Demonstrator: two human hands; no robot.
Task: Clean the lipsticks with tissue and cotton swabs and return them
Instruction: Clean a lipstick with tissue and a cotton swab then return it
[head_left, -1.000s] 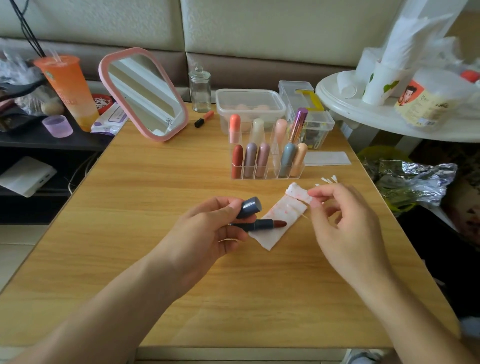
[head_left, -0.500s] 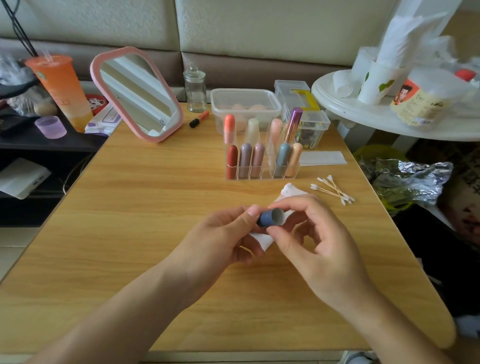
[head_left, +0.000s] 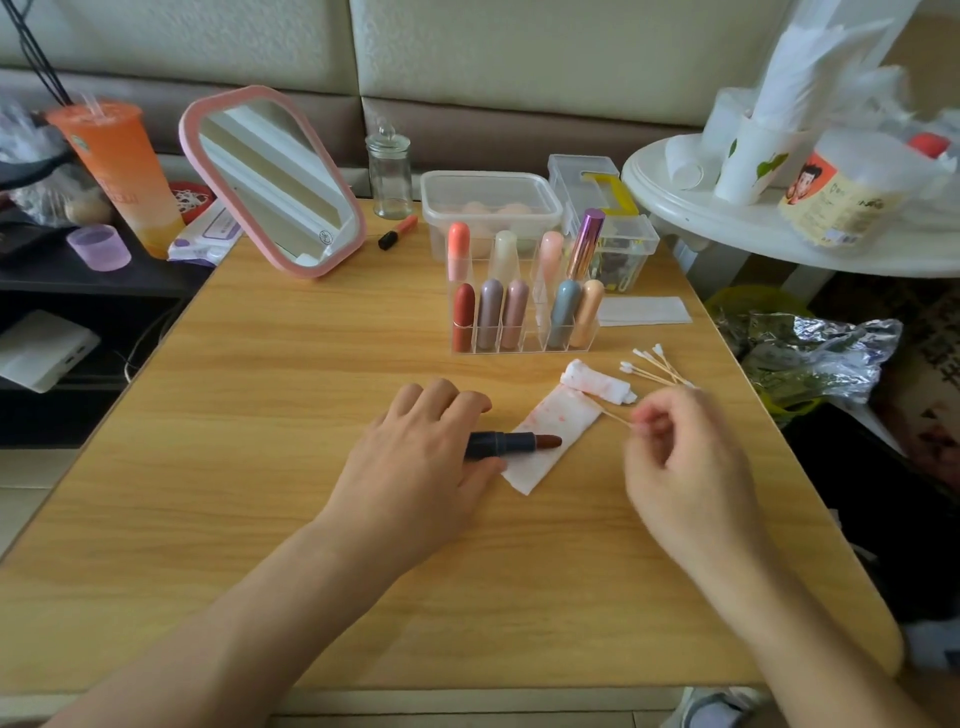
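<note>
Fingers of left hand (head_left: 415, 457) hold lipstick (head_left: 511, 443), tip on tissue (head_left: 558, 415) beside them; right hand (head_left: 680, 467), blurred, apparently pinches cotton swab (head_left: 615, 417).

Pink mirror (head_left: 270, 182) tilted back on the wooden table (head_left: 260, 415), orange drink cup (head_left: 122, 171) left of it, glass jar (head_left: 389, 176) right.
</note>
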